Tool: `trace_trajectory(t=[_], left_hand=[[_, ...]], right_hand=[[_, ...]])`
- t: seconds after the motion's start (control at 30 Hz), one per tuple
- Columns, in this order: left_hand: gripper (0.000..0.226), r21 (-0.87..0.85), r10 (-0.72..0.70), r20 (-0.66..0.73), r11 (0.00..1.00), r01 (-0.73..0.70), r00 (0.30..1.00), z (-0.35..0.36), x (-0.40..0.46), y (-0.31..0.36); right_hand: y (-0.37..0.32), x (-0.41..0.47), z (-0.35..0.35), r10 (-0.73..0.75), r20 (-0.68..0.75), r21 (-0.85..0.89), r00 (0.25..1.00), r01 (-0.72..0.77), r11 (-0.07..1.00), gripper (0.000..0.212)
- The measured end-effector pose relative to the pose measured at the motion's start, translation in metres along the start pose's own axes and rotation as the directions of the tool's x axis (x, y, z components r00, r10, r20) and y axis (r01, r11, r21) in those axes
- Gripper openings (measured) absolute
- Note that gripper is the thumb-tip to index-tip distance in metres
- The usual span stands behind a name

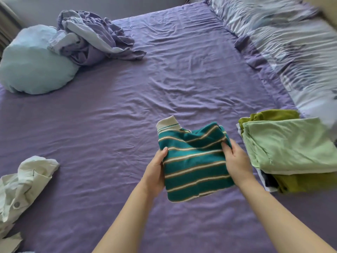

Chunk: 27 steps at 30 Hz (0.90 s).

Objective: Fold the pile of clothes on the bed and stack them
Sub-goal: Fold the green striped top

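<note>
While both hands grip, striped shirt between

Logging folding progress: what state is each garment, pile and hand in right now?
Striped shirt: folded, held at both sides.
Left hand: grips the shirt's left edge.
Right hand: grips the shirt's right edge.
Stack: folded, light green piece on top.
White garment: crumpled, unfolded.
Purple bedding: bunched up.
Pillow: lying by the bedding.

One striped shirt, one folded stack, two hands.
</note>
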State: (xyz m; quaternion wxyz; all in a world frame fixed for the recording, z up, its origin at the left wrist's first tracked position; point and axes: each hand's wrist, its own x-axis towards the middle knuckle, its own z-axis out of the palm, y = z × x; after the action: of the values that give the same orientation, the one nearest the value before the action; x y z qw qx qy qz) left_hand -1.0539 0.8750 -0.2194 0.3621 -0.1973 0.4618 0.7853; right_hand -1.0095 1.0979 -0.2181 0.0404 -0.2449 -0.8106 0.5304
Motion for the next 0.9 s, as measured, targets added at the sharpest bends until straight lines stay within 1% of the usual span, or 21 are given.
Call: trace_trajectory(t=[0.07, 0.13, 0.23, 0.33, 0.43, 0.5, 0.57, 0.63, 0.67, 0.7, 0.73, 0.77, 0.8, 0.83, 0.87, 0.9], left_hand=[[0.035, 0.044, 0.04, 0.062, 0.998, -0.042, 0.997, 0.036, 0.004, 0.004], [0.029, 0.089, 0.046, 0.116, 0.994, -0.056, 0.992, 0.076, 0.01, 0.004], [0.028, 0.117, 0.039, 0.205, 0.991, -0.064, 0.978, 0.136, 0.023, -0.005], [0.036, 0.156, 0.023, 0.272, 0.985, -0.068, 0.962, 0.187, 0.041, -0.023], [0.054, 0.191, 0.006, 0.315, 0.979, -0.069, 0.949, 0.225, 0.062, -0.045], [0.061, 0.169, 0.017, 0.302, 0.983, -0.071, 0.953, 0.241, 0.076, -0.059], [0.065, 0.189, 0.016, 0.222, 0.98, -0.059, 0.975, 0.252, 0.09, -0.071], [0.072, 0.329, 0.022, 0.158, 0.941, -0.074, 0.987, 0.257, 0.099, -0.083], [0.075, 0.45, 0.046, 0.143, 0.887, -0.106, 0.989, 0.258, 0.101, -0.089], [0.075, 0.596, 0.099, 0.133, 0.787, -0.159, 0.986, 0.257, 0.103, -0.094], [0.075, 0.741, 0.187, 0.129, 0.634, -0.22, 0.974, 0.256, 0.103, -0.099], [0.073, 0.861, 0.298, 0.141, 0.434, -0.265, 0.944, 0.255, 0.104, -0.103], [0.07, 0.935, 0.407, 0.182, 0.21, -0.285, 0.895, 0.253, 0.104, -0.107], [0.067, 0.957, 0.477, 0.256, -0.005, -0.289, 0.841, 0.252, 0.102, -0.109], [0.064, 0.939, 0.485, 0.344, -0.183, -0.292, 0.804, 0.254, 0.103, -0.111], [0.062, 0.9, 0.445, 0.422, -0.314, -0.303, 0.79, 0.256, 0.103, -0.113]], right_hand=[[-0.008, 0.012, -0.038, -0.037, -0.027, 0.008, 0.999, 0.037, 0.999, 0.016], [-0.012, 0.022, -0.078, -0.042, -0.073, 0.017, 0.996, 0.044, 0.999, 0.017], [-0.004, 0.036, -0.134, 0.007, -0.147, 0.007, 0.989, -0.006, 1.0, 0.019], [0.014, 0.052, -0.183, 0.076, -0.177, 0.016, 0.981, -0.074, 0.997, 0.024], [0.034, 0.069, -0.221, 0.115, -0.202, -0.022, 0.973, -0.122, 0.992, 0.027], [0.048, 0.079, -0.238, 0.133, -0.242, -0.074, 0.961, -0.154, 0.985, 0.029], [0.063, 0.088, -0.249, 0.139, -0.251, -0.13, 0.958, -0.176, 0.976, 0.029], [0.08, 0.092, -0.256, 0.152, -0.242, -0.208, 0.958, -0.204, 0.957, 0.029], [0.089, 0.092, -0.258, 0.172, -0.25, -0.239, 0.953, -0.233, 0.943, 0.031], [0.097, 0.091, -0.259, 0.196, -0.261, -0.261, 0.945, -0.265, 0.928, 0.032], [0.103, 0.089, -0.258, 0.212, -0.274, -0.284, 0.938, -0.289, 0.914, 0.034], [0.107, 0.086, -0.257, 0.191, -0.291, -0.331, 0.937, -0.286, 0.899, 0.036], [0.111, 0.081, -0.255, 0.114, -0.311, -0.41, 0.944, -0.242, 0.879, 0.038], [0.113, 0.077, -0.252, -0.027, -0.308, -0.518, 0.951, -0.144, 0.843, 0.039], [0.112, 0.074, -0.248, -0.187, -0.266, -0.622, 0.946, -0.02, 0.783, 0.04], [0.111, 0.071, -0.243, -0.322, -0.193, -0.7, 0.927, 0.1, 0.708, 0.04]])
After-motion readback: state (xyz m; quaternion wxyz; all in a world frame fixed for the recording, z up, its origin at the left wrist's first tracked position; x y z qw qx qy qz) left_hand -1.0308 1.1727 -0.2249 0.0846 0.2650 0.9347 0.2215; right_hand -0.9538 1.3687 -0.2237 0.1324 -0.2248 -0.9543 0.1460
